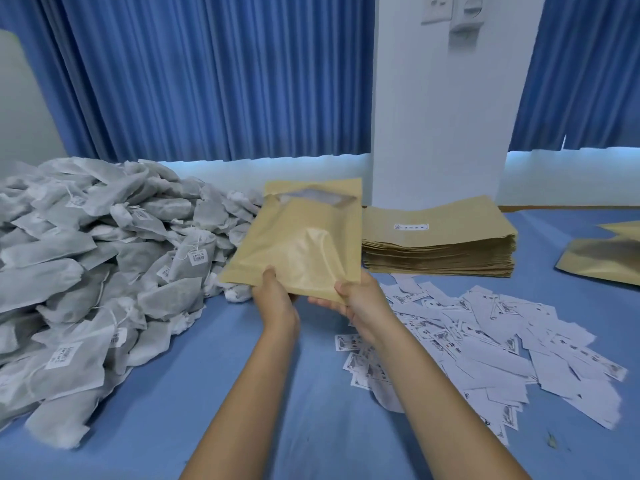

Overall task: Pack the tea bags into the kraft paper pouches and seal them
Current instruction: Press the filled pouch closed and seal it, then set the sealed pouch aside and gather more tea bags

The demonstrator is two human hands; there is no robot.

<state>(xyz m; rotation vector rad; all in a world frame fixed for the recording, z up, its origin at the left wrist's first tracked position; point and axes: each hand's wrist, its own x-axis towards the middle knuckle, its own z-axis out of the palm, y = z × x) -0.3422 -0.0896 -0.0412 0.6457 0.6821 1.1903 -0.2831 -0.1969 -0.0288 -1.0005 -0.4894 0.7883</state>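
Kraft paper pouch (298, 237): held up off the blue tablecloth (225, 393), directly ahead of both hands and tilted away from them.
Long axis: run straight away from the hands, bottom edge nearest, mouth at the far end and spread open.
Contents: something pale is seen inside the mouth, probably tea bags, though that part is too soft to be sure.
Left hand (273, 299): clamped on the pouch's near left corner, thumb laid on its front face.
Right hand (363, 303): clamped on the near right corner, thumb on front, fingers underneath.
Hands together: set close side by side along the one bottom edge.
Heap of tea bags (104, 254): piled to the left of the left hand, which is the nearer one.
Sealing: judged to need one hand moved up the axis to the mouth.
Stack of flat pouches (440, 240): beyond the right hand.
Paper labels (502, 341): scattered right of the right hand.
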